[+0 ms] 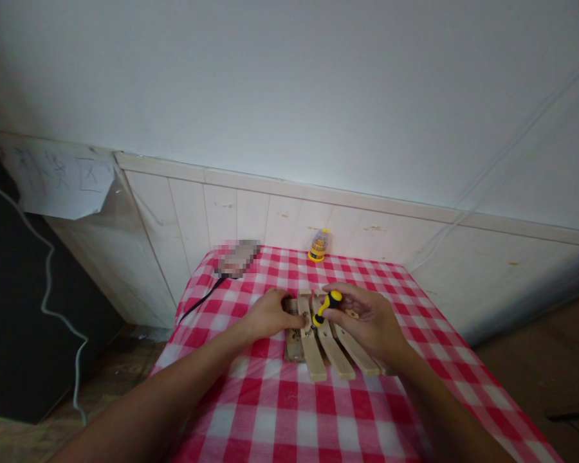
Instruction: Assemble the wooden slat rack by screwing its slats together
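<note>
We find the right hand (374, 320) gripping a stubby yellow-and-black screwdriver (324, 308) over wooden slats (335, 354) on the checked surface (284, 415) — apparently driving a screw. The left hand (267, 314) touches them, grip unclear; turning calls for steadiness.

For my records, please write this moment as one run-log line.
left hand: touching wooden slats | right hand: holding yellow-black screwdriver | far side: yellow-based container on checked tablecloth
</note>
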`<state>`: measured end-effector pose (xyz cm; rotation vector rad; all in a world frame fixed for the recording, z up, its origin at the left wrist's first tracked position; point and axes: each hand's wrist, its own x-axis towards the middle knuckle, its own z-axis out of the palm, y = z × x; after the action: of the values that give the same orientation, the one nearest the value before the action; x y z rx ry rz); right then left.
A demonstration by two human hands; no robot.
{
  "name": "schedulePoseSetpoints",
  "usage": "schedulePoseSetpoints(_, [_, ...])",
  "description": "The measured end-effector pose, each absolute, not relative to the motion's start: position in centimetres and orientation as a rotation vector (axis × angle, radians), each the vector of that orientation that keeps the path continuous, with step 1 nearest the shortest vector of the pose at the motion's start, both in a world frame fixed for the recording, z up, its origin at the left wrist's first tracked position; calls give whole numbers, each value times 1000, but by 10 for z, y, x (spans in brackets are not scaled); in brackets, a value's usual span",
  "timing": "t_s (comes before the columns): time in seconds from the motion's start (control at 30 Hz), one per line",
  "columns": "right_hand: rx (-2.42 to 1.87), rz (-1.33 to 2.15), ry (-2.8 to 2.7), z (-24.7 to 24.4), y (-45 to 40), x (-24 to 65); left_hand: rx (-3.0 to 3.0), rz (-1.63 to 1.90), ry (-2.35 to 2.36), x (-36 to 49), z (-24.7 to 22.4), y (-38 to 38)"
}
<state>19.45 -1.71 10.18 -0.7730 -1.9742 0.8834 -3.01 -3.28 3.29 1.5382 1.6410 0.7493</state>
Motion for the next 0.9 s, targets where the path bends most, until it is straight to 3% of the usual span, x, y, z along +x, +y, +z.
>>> schedulePoseSetpoints(0.33, [-836,965,-1760,94,-3,190,1511,790,1588,-31,35,-35])
schedulePoseSetpoints(0.9, [-780,1060,-1876,95,-1,192,1583,718,1687,-31,37,-36])
